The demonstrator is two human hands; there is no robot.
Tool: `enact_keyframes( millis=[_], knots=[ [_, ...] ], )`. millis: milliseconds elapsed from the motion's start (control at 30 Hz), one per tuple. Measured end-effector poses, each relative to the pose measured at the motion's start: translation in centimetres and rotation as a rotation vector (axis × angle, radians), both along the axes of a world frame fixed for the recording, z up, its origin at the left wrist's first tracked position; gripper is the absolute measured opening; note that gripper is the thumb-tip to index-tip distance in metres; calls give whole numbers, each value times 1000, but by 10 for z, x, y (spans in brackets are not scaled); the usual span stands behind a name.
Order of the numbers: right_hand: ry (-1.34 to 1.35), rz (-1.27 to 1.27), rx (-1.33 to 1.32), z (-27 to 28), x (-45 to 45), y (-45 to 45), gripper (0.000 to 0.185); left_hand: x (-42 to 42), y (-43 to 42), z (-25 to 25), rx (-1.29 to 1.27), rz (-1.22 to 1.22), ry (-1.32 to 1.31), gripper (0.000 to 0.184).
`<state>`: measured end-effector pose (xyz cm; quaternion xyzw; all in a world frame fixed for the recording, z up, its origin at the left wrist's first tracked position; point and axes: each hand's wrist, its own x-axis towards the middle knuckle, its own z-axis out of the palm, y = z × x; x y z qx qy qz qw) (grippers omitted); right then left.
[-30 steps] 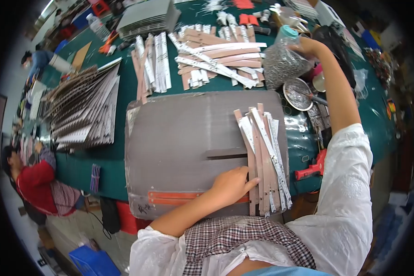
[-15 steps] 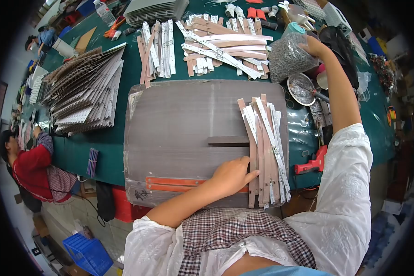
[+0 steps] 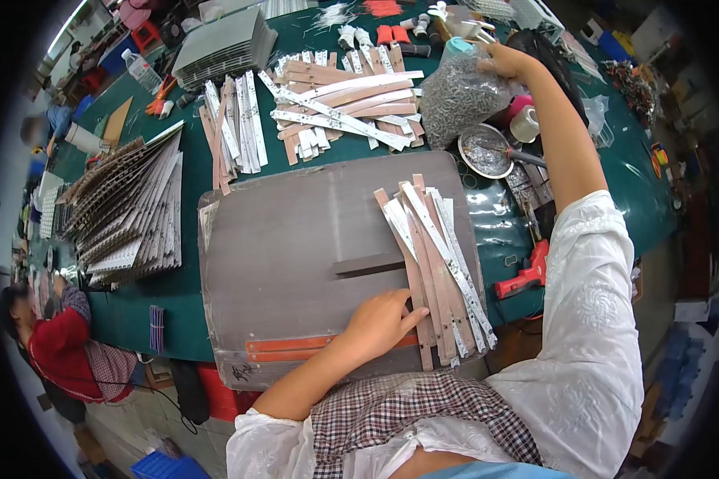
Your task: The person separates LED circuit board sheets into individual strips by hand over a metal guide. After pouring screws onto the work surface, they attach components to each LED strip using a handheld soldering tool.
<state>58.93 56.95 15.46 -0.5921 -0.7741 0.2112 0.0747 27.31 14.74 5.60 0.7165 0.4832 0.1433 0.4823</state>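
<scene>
My right hand is closed on the upper edge of a clear plastic bag full of small grey metal pieces, too small to name. My left hand rests on the grey-brown board, its thumb apart from the bent fingers. That thumb touches or nearly touches a pile of long white and tan strips with small holes and printed marks. A dark flat bar lies just beyond this hand. Orange strips run along the board's near side, partly under my left forearm.
More strips lie beyond the board. At left stands a fanned stack of thin sheets. A metal bowl, a thread spool and a red glue gun are at right. Another person sits at far left.
The camera view has turned and shifted, so the table things appear moved. My right hand stays on the bag's upper edge. My left hand keeps its place beside the strip pile.
</scene>
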Motion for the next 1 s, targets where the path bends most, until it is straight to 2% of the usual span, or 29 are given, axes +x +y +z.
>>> enact_keyframes(
  millis=[100,300,400,500,600,700,1000],
  knots=[
    [86,17,-142,15,-11,-18,50,-1,1,1,-14,-14,24,50],
    [-184,208,185,4,3,16,43,-3,0,0,21,-32,33,48],
    [-156,143,142,6,6,21,41,-5,2,3,-9,-27,28,47],
    [-169,187,213,10,4,20,39,-9,4,8,-27,-31,31,49],
    [-117,25,-6,17,-2,12,39,-12,4,11,-25,-27,37,50],
    [-21,-67,-98,20,-3,10,38,-14,4,13,-5,-18,38,48],
    [119,-213,-108,37,-2,-10,29,-19,3,9,-21,-18,65,47]
  ],
)
